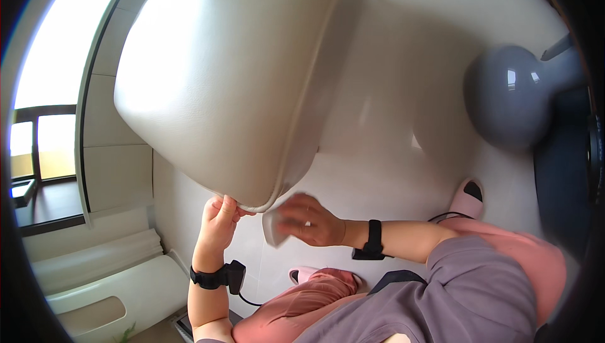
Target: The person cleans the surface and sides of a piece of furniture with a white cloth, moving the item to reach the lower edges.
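A large cream upholstered piece (233,78) with a smooth, leather-like surface and a piped seam fills the upper middle. My left hand (219,222) is closed at its lower corner, thumb and fingers pinching the edge. Just right of that corner, my right hand (310,220) is blurred by motion. Its fingers are closed round a whitish pad (273,229), which could be a cloth or a sponge. The pad is close to the corner; I cannot tell whether the two touch. Black bands circle both my wrists.
A glossy grey rounded object (507,97) stands at the right beside a dark panel (561,166). Pale cabinets (116,176) and a window (57,144) line the left. A white moulded piece (126,292) with an oval opening lies lower left. Below is pale, shiny floor (391,122).
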`<state>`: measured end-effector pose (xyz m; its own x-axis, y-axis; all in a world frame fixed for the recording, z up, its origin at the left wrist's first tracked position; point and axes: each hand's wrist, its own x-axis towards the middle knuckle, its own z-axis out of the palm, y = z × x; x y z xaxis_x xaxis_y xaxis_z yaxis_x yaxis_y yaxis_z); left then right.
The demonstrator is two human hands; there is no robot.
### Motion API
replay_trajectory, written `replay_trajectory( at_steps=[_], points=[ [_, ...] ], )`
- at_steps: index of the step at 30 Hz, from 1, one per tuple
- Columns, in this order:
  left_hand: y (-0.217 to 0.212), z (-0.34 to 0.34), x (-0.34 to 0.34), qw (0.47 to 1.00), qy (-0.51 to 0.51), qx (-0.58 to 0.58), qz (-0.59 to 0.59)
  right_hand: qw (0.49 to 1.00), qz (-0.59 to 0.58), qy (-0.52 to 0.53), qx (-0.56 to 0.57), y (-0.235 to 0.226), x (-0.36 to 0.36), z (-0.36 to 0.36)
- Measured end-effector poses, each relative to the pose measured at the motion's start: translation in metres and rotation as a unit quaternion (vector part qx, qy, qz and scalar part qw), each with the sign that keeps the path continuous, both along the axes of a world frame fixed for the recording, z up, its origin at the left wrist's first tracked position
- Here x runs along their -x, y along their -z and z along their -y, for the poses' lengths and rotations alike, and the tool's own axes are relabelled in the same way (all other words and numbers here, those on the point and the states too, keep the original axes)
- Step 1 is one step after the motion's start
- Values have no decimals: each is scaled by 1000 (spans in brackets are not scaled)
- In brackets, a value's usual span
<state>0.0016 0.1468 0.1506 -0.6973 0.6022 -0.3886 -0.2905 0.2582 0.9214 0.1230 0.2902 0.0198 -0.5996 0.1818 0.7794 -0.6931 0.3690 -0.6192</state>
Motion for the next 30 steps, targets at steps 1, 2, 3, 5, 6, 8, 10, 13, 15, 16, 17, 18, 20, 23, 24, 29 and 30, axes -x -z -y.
replay_trajectory(
  at_steps=[1,2,3,5,6,8,10,13,15,16,17,18,20,23,24,29,30],
  points=[
    [-2,2,1,1000,14,-1,-3,999,-32,-11,-29,8,-2,0],
    [-4,5,1,1000,26,-2,-8,1000,-2,1,-11,17,-3,-1],
    [-6,4,0,1000,24,-2,-8,1000,28,13,5,25,-4,-6],
    [-9,-2,-1,1000,23,12,-7,991,94,75,52,40,0,-25],
    [-7,-6,-1,1000,20,8,-6,979,110,138,105,46,8,-37],
    [-5,-10,0,999,44,26,-12,928,145,239,248,51,31,-61],
    [-5,-6,1,999,40,17,-14,867,122,190,445,16,56,-79],
    [-8,-7,-2,999,36,12,-11,818,254,171,488,4,82,-74],
    [-9,-9,-1,999,32,17,-11,802,267,222,486,7,88,-54],
    [-8,-10,-1,999,32,15,-8,753,301,184,556,13,90,-50],
    [-6,-8,-1,999,29,14,-4,696,333,143,620,23,91,-44],
    [-5,-5,-1,999,29,14,-6,696,332,142,621,36,88,-35],
    [-2,-1,1,999,37,16,-12,552,376,14,745,49,83,-21],
    [-9,-4,-3,1000,6,18,-13,581,324,2,746,41,89,-50],
    [-4,-2,-1,1000,24,3,-10,597,299,2,744,31,88,-73],
    [-1,-2,2,999,34,-18,8,716,293,61,631,17,110,-122],
    [-2,-3,3,999,46,-17,10,731,334,137,579,12,112,-114]
  ],
)
